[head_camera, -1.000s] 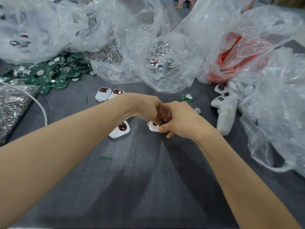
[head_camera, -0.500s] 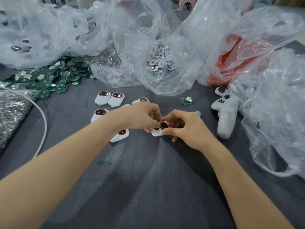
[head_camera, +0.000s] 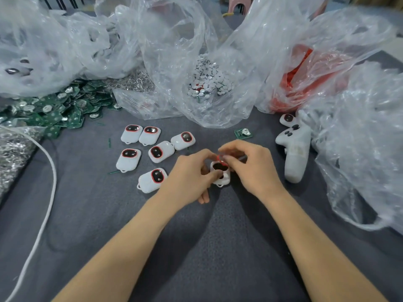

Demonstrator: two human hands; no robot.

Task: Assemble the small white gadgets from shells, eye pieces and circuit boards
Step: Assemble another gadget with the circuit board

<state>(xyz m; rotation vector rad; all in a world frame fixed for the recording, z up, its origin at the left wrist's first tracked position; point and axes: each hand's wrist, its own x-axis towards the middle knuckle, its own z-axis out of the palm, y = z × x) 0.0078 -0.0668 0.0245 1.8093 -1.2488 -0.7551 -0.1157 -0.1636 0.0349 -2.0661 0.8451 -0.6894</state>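
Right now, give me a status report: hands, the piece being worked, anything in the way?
Left hand grips white shell. Right hand pinches red eye ring at its opening. Six finished gadgets lie to the left, nothing blocking.

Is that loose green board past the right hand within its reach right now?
Probably yes: the board lies on bare cloth just beyond the right hand, nothing between, though that hand pinches a red ring.

No text, brand, number or sign can be read anywhere. The green boards [head_camera: 55,117] carry printing too small to make out. A faint pale patch on the white handle-shaped tool [head_camera: 297,159] is blurred, so whether it holds lettering cannot be told.
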